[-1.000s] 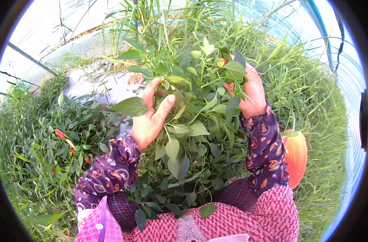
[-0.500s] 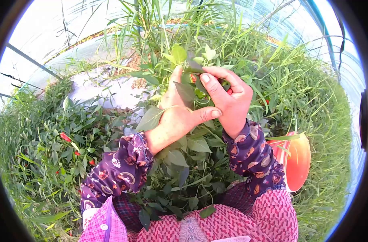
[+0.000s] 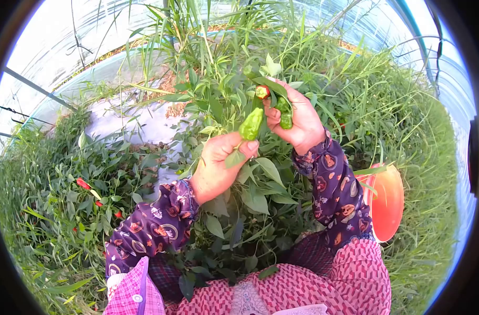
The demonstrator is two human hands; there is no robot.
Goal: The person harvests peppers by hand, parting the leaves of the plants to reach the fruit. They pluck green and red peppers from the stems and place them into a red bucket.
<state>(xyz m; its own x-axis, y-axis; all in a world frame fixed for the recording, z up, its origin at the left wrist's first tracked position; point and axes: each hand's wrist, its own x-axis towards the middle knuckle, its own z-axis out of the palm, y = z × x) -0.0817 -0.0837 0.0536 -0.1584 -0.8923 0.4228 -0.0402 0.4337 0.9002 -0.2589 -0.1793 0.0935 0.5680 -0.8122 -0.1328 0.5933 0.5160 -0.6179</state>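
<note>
Two peppers I've grasped: left hand (image 3: 218, 160) pinches a green pepper (image 3: 251, 124), right hand (image 3: 297, 123) clutches another pepper (image 3: 285, 116); red chillies (image 3: 83, 184) remain unpicked.

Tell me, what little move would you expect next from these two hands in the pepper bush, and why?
Probably the left hand pulls the light green pepper clear of the plant and carries it toward the orange bucket. Its thumb and fingers already pinch the pepper's lower end, and the right hand is full, holding a darker green pepper beside a red one.
</note>
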